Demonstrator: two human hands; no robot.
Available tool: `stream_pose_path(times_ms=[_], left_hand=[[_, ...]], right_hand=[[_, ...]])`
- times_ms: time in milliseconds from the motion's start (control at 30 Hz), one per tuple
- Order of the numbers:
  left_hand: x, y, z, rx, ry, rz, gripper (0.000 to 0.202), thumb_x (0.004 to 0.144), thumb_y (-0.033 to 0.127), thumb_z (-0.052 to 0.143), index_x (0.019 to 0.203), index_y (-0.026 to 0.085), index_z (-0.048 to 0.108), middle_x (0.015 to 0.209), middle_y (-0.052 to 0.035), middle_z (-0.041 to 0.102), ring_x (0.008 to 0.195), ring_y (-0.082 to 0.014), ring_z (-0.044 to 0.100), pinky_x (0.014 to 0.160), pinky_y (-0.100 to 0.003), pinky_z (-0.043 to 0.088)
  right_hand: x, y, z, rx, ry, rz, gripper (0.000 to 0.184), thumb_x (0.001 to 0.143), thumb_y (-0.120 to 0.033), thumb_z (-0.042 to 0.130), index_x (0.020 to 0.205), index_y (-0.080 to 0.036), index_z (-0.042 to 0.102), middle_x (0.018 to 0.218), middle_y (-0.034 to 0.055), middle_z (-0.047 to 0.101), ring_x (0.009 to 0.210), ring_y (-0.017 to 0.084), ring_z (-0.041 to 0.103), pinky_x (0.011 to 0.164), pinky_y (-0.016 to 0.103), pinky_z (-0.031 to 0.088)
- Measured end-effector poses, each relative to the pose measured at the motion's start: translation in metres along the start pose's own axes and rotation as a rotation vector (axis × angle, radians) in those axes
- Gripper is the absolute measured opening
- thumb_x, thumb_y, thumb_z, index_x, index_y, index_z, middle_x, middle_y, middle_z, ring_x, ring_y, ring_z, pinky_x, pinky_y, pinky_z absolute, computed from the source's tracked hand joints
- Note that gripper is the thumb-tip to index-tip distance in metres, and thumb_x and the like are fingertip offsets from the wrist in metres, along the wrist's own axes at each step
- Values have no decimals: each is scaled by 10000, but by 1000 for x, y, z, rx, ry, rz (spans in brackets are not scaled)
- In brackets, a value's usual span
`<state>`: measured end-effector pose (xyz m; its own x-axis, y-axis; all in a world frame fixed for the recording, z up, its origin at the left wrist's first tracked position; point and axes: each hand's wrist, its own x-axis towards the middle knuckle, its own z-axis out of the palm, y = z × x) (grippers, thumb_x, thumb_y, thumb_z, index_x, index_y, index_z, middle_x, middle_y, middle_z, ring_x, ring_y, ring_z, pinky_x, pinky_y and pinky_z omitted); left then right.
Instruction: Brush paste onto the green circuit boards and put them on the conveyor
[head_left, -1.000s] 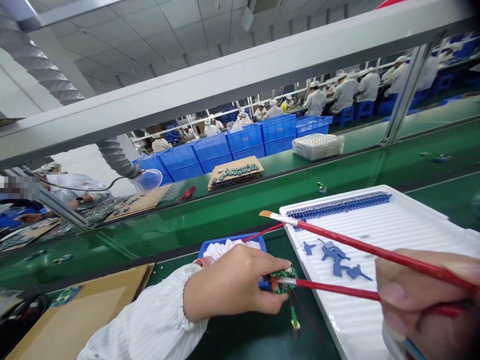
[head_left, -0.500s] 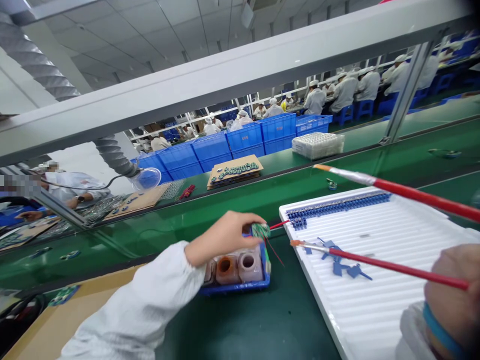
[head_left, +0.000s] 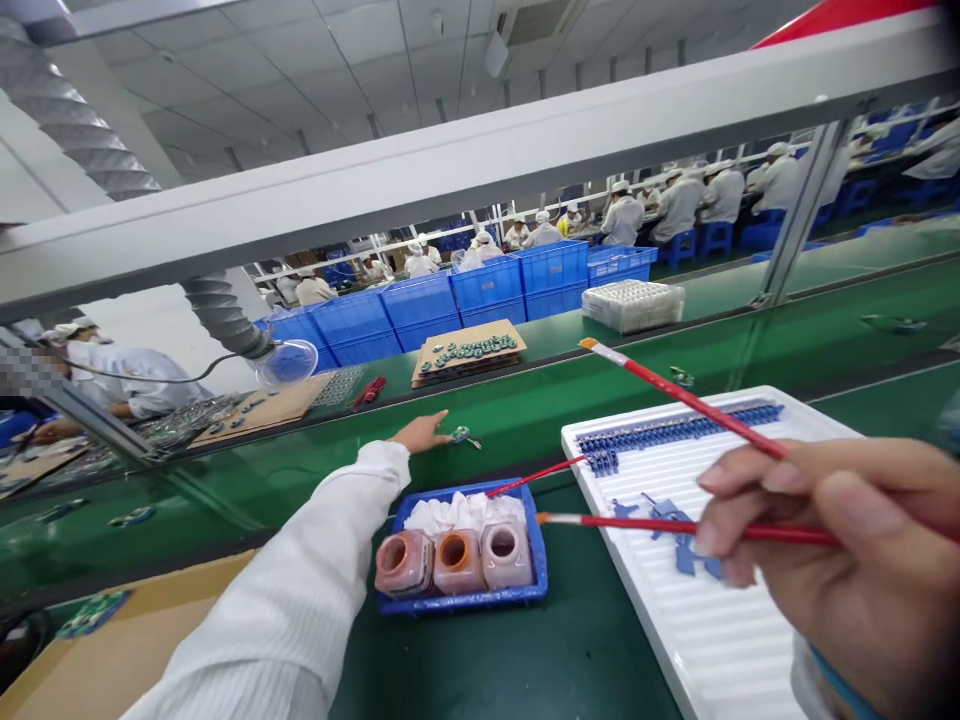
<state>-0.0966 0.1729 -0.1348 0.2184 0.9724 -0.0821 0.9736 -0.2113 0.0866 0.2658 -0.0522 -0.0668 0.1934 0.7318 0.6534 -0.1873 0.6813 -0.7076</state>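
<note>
My left hand (head_left: 420,432) lies stretched out on the green conveyor belt (head_left: 247,490), fingers apart, holding nothing. A small green circuit board (head_left: 463,436) sits just beyond its fingertips. My right hand (head_left: 832,560) grips two red-handled brushes (head_left: 675,524) above a white ribbed tray (head_left: 720,640), which holds rows of small blue parts (head_left: 675,432) and several loose blue pieces (head_left: 679,540). A third red brush (head_left: 536,476) leans from a blue tray (head_left: 457,602) holding three jars of pinkish liquid (head_left: 457,562) and white cloth (head_left: 465,513).
A cardboard sheet (head_left: 127,640) lies at the lower left. Farther along the belt stand a board of green parts (head_left: 469,358) and a tray of vials (head_left: 634,306). Blue crates (head_left: 420,310) line the far side, a co-worker (head_left: 127,380) sits left, and a metal rail crosses above.
My left hand has moved forward and no longer holds the circuit board, which now lies on the belt. My right hand has come up and in with the brushes, and the blue tray shows fully.
</note>
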Motion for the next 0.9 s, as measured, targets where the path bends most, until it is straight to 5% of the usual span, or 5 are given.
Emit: stream_pose_path(times_ms=[100, 300, 500, 700, 900], left_hand=[[-16, -22, -16, 5, 87, -34, 344, 884, 365, 493, 1133, 134, 548, 1136, -99, 574, 1042, -208, 551, 924, -435, 431], [-62, -64, -51, 62, 183, -186, 346, 897, 420, 443, 944, 121, 611, 931, -67, 634, 900, -175, 593, 869, -396, 440], [-108, -103, -69, 80, 217, -309, 470, 896, 494, 351, 752, 134, 617, 736, -53, 638, 744, -174, 591, 765, -330, 423], [-152, -111, -79, 45, 246, -388, 587, 846, 575, 280, 547, 171, 585, 875, -65, 697, 795, -216, 610, 722, -267, 374], [-185, -106, -77, 53, 202, -429, 583, 808, 629, 314, 584, 168, 592, 683, -62, 667, 651, -208, 574, 632, -261, 341]], right_hand=[[4, 6, 32, -3, -220, 30, 70, 932, -176, 484, 899, -190, 545, 875, 39, 607, 479, 121, 583, 357, 194, 486], [9, 28, 88, 40, -458, 148, 60, 954, -231, 472, 916, -197, 440, 989, 14, 558, 541, 81, 597, 442, 169, 522], [4, 57, 119, -56, -702, 234, 162, 966, -291, 442, 859, -170, 454, 652, -37, 509, 483, 70, 547, 436, 139, 451], [0, 86, 133, -154, -920, 284, 222, 961, -329, 421, 832, -154, 464, 689, -19, 493, 542, 64, 501, 495, 155, 414], [1, 99, 140, -224, -1023, 205, 257, 972, -351, 378, 840, -155, 477, 761, 2, 493, 642, 84, 458, 562, 176, 386]])
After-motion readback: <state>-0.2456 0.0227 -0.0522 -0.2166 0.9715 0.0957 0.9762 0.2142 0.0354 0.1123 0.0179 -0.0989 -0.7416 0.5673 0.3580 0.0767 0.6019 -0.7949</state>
